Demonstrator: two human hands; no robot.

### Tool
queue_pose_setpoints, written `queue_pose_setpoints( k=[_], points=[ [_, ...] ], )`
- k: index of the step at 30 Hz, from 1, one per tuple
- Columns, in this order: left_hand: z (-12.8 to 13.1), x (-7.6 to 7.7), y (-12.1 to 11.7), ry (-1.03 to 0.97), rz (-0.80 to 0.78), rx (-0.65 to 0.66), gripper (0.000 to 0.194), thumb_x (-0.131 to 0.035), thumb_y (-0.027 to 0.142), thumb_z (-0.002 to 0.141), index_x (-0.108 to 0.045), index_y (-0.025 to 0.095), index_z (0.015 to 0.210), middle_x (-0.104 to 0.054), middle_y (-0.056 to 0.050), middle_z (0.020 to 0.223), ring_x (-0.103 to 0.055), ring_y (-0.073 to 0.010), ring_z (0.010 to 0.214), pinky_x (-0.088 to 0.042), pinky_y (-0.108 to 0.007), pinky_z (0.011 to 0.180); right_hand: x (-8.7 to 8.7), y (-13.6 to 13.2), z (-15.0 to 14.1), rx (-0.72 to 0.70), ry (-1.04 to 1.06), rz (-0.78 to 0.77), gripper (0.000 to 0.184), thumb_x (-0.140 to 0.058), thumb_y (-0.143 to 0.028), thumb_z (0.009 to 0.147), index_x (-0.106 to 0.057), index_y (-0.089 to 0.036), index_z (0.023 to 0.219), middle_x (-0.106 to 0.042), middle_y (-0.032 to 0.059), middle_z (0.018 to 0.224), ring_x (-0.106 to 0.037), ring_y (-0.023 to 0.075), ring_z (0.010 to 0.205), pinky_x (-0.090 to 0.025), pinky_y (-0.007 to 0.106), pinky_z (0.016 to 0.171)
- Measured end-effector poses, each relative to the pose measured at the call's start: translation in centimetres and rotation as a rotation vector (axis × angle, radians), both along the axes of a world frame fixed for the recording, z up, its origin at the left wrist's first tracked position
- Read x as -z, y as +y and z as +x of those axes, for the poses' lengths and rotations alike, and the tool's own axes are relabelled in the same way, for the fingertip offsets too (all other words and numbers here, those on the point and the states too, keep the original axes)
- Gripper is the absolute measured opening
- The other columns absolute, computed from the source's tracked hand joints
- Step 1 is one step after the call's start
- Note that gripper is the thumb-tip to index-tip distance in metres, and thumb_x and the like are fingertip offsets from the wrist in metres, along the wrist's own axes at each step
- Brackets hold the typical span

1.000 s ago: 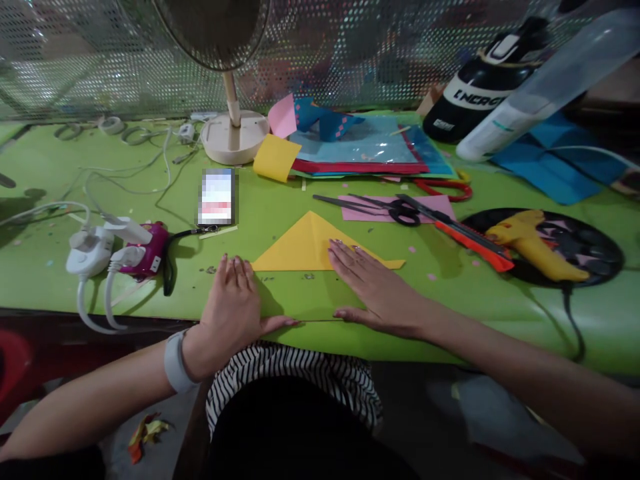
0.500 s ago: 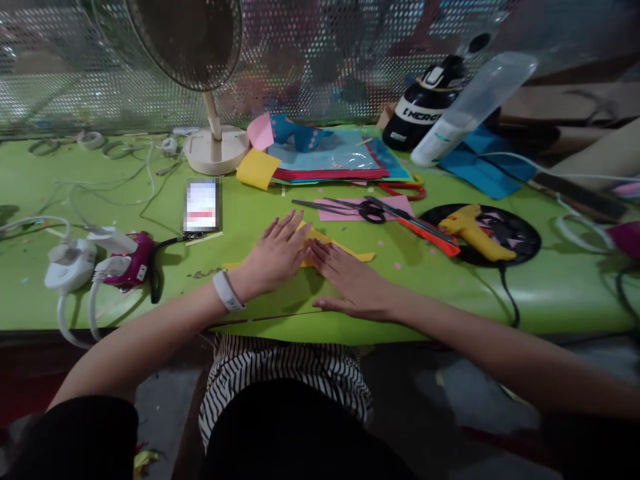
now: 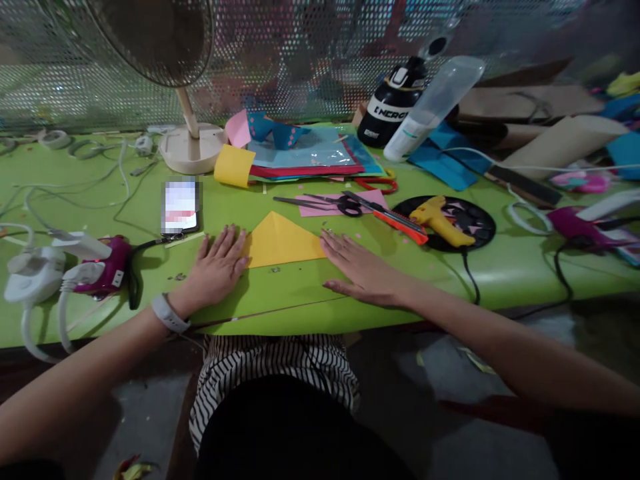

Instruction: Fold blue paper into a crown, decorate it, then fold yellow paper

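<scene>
A yellow paper triangle (image 3: 280, 241) lies flat on the green table (image 3: 300, 300), its point away from me. My left hand (image 3: 215, 267) lies open, palm down, on the paper's left corner. My right hand (image 3: 363, 270) is also flat and open, fingers stretched over the right corner. Neither hand holds anything. A pale band sits on my left wrist.
Scissors (image 3: 330, 203) and an orange cutter (image 3: 395, 217) lie on pink paper behind the triangle. A yellow glue gun (image 3: 440, 220) rests on a black disc. A phone (image 3: 180, 207), plugs and cables are at left; fan base (image 3: 193, 147), coloured sheets (image 3: 310, 157), bottles behind.
My left hand slid from the middle of the paper back to its left corner, and the right hand moved outward to the right corner. The view has turned to the right.
</scene>
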State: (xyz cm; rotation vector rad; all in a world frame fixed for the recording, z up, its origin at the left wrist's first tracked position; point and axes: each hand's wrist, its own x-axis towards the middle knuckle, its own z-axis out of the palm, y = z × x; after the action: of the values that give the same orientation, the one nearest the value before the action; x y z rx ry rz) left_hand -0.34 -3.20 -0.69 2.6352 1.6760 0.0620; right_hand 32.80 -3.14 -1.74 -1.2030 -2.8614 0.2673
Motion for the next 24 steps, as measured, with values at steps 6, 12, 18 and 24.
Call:
queue_pose_setpoints(
  k=[6, 12, 18, 24],
  points=[
    [-3.8, -0.1, -1.9, 0.016, -0.006, -0.099, 0.06, -0.019, 0.038, 0.101, -0.023, 0.009, 0.154, -0.021, -0.016, 0.161, -0.013, -0.0278, 0.15, -0.003, -0.05, 0.121, 0.1, 0.1, 2.4, 0.062, -0.017, -0.02, 0.086, -0.031, -0.065, 0.095, 0.017, -0.024, 0.154, 0.0, 0.0066, 0.162, -0.01, 0.0304, 0.149, -0.022, 0.054, 0.12],
    [-4.7, -2.0, -2.0, -0.077, 0.0, -0.15, 0.061, -0.027, 0.039, 0.1, -0.023, 0.009, 0.153, -0.021, -0.017, 0.161, -0.015, -0.0327, 0.149, -0.011, -0.053, 0.119, -5.3, 1.8, 1.3, 0.185, 0.007, 0.009, 0.082, -0.033, -0.07, 0.091, -0.043, -0.01, 0.146, -0.04, 0.018, 0.152, -0.037, 0.0367, 0.14, -0.035, 0.054, 0.112],
    [1.6, -5.6, -0.4, -0.275, -0.15, -0.019, 0.034, -0.043, 0.039, 0.093, -0.067, 0.015, 0.098, -0.07, -0.011, 0.096, -0.062, -0.0195, 0.081, -0.046, -0.031, 0.073, -8.4, 4.1, -6.8, 0.175, 0.02, -0.559, 0.044, -0.055, -0.058, 0.088, -0.062, -0.018, 0.072, -0.071, 0.0066, 0.071, -0.067, 0.0196, 0.069, -0.049, 0.032, 0.067],
    [4.1, -4.2, 1.7, -0.108, -0.363, -0.005, 0.036, -0.046, 0.044, 0.09, -0.065, 0.015, 0.083, -0.066, -0.008, 0.076, -0.051, -0.0152, 0.059, -0.028, -0.028, 0.054, -5.5, 7.0, -10.6, 0.234, -0.062, -0.977, 0.042, -0.064, -0.049, 0.085, -0.056, -0.015, 0.062, -0.065, 0.0018, 0.057, -0.065, 0.0125, 0.057, -0.048, 0.024, 0.058]
  ],
)
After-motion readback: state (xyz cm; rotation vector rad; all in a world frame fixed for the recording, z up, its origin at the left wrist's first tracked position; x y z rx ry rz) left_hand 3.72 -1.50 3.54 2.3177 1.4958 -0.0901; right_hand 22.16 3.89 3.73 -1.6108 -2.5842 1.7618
